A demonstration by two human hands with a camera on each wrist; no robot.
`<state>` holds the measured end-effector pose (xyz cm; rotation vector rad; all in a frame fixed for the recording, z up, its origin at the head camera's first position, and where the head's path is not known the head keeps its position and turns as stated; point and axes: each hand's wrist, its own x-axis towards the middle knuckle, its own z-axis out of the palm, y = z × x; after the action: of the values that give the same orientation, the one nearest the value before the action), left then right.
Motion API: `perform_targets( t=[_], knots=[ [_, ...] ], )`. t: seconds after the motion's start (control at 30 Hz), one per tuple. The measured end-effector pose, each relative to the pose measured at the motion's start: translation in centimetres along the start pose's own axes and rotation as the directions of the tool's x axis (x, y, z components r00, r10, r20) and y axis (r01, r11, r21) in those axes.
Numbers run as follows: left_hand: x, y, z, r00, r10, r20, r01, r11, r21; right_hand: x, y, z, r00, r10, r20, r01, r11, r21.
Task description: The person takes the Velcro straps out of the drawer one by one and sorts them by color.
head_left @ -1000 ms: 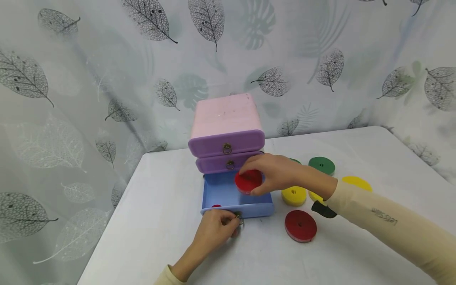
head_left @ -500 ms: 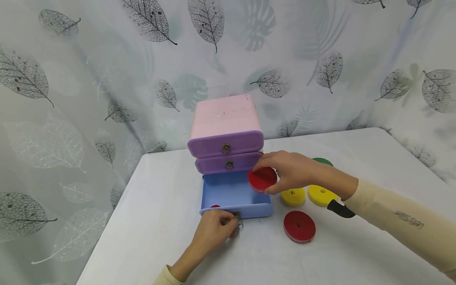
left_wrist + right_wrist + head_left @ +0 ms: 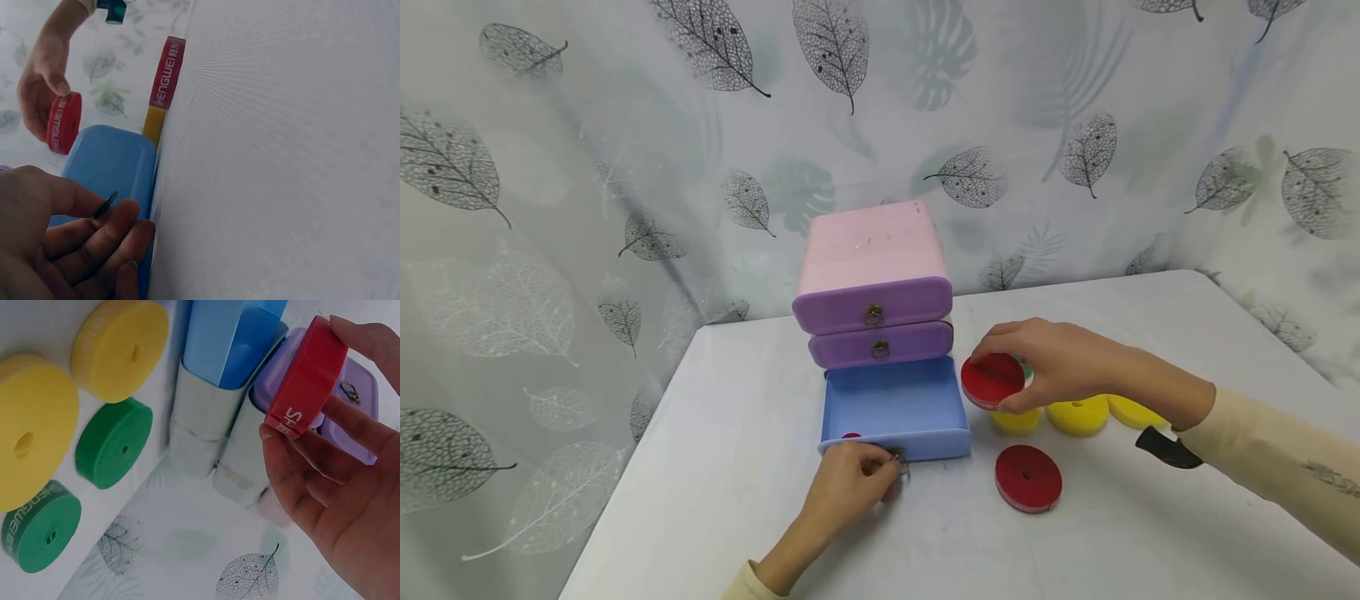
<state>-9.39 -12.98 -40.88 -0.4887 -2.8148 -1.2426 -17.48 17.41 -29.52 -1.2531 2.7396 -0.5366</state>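
My left hand [image 3: 846, 487] pinches the small ring pull [image 3: 106, 205] on the front of the pulled-out blue drawer [image 3: 936, 444]. In my right hand [image 3: 1067, 358] a red tape roll [image 3: 991, 385] is gripped by its edge between thumb and fingers. It is held up just right of the drawer, overlapping a yellow roll in the head view. White lettering shows on its rim in both wrist views. A second red tape roll [image 3: 1027, 486] lies flat on the table, right of the drawer's front. Inside the drawer, a bit of something red [image 3: 851, 435] peeks over the front wall.
Above the blue drawer rise two purple drawers [image 3: 917, 300] under a pink top [image 3: 872, 242]. Several yellow tape rolls [image 3: 1078, 415] lie right of the cabinet, near green tape rolls [image 3: 115, 444]. A leaf-print curtain [image 3: 685, 167] hangs behind the white table [image 3: 715, 467].
My right hand has carried the red tape roll rightward, from over the blue drawer to beside it. My left hand stays at the ring pull, and the drawer remains pulled out.
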Motion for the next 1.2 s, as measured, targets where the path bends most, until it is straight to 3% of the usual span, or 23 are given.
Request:
perform_targets(
  t=[0.23,0.6,0.83,1.2],
  knots=[
    [0.0,0.0,-0.1,1.0,0.005,0.005,-0.005,1.0,-0.013,-1.3,0.4,-0.2,1.0,-0.003,-0.019,0.003,1.0,0.008],
    [0.0,0.0,-0.2,1.0,0.006,0.002,-0.006,1.0,-0.004,-3.3,1.0,0.2,0.988,0.156,0.015,-0.156,0.986,0.052],
    [0.0,0.2,-0.2,1.0,0.003,0.005,-0.003,1.0,-0.005,-4.4,1.4,0.6,0.987,0.164,0.002,-0.164,0.986,0.02],
    [0.1,0.0,-0.1,1.0,0.003,0.009,-0.003,1.0,-0.009,-5.9,1.8,1.2,0.971,0.203,0.124,-0.209,0.977,0.038]
  ],
)
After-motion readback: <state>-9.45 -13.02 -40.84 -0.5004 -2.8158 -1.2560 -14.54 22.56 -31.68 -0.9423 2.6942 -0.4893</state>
